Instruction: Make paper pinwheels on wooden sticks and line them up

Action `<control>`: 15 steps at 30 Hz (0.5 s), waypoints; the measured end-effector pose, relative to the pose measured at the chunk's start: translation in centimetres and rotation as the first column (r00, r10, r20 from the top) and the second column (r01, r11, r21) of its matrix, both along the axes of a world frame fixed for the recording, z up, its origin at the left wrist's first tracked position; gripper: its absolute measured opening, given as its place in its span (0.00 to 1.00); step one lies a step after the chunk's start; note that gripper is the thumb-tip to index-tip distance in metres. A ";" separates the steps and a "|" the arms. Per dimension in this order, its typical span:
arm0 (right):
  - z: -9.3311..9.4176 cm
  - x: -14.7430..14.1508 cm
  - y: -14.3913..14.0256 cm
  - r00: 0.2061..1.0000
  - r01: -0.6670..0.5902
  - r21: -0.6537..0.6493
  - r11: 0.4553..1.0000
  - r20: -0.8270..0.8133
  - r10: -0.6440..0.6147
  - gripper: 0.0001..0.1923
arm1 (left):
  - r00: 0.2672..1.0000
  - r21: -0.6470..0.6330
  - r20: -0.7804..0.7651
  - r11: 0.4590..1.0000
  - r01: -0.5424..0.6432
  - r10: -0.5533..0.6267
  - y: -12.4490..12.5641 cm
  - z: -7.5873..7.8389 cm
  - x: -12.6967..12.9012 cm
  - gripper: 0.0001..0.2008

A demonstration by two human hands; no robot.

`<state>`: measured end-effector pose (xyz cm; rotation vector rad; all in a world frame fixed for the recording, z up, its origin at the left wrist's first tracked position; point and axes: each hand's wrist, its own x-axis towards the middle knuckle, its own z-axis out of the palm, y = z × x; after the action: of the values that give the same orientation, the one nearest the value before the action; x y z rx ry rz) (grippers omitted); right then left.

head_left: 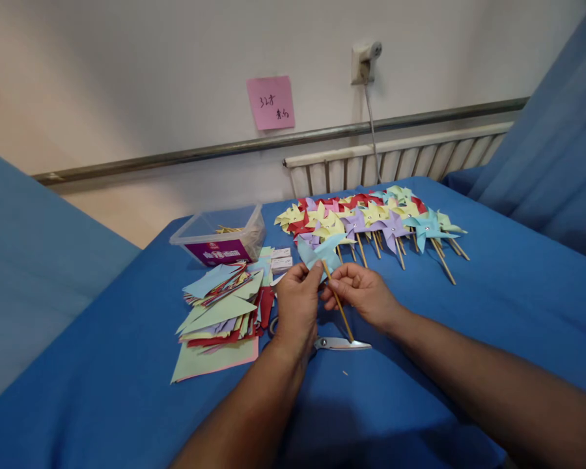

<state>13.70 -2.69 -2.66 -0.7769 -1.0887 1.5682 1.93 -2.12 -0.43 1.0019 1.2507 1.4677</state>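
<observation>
A light-blue paper pinwheel [326, 253] on a thin wooden stick [342, 312] is held up between both hands. My left hand [297, 296] is closed on the pinwheel, its thumb pressed where paper and stick meet. The fingers of my right hand [359, 290] pinch the stick just below the paper head. Under the hands lies a pair of scissors [344, 343] with metal blades pointing right; its handles are partly hidden behind my left hand and wrist.
Many finished pinwheels [356, 221] in several colours lie at the back right. A clear plastic box [202, 228] with sticks stands at the left, behind stacked coloured paper [215, 358]. Small white boxes [281, 263] sit beside it. Behind the blue-covered table are a radiator [400, 156] and wall rail [195, 155].
</observation>
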 end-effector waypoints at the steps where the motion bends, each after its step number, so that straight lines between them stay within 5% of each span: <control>1: -0.1 0.0 0.0 1.000 -0.005 -0.001 1.000 0.001 0.005 0.21 | 1.000 -0.001 0.004 1.000 0.004 -0.004 0.0 0.0 0.0 0.15; 15: -0.1 0.1 0.1 1.000 0.019 -0.021 1.000 0.018 -0.019 0.20 | 0.999 -0.007 0.042 1.000 0.008 -0.007 0.2 -0.3 -0.1 0.14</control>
<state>13.78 -2.59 -2.73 -0.8145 -1.0761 1.5617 1.84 -1.87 -0.73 0.9653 1.2207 1.4697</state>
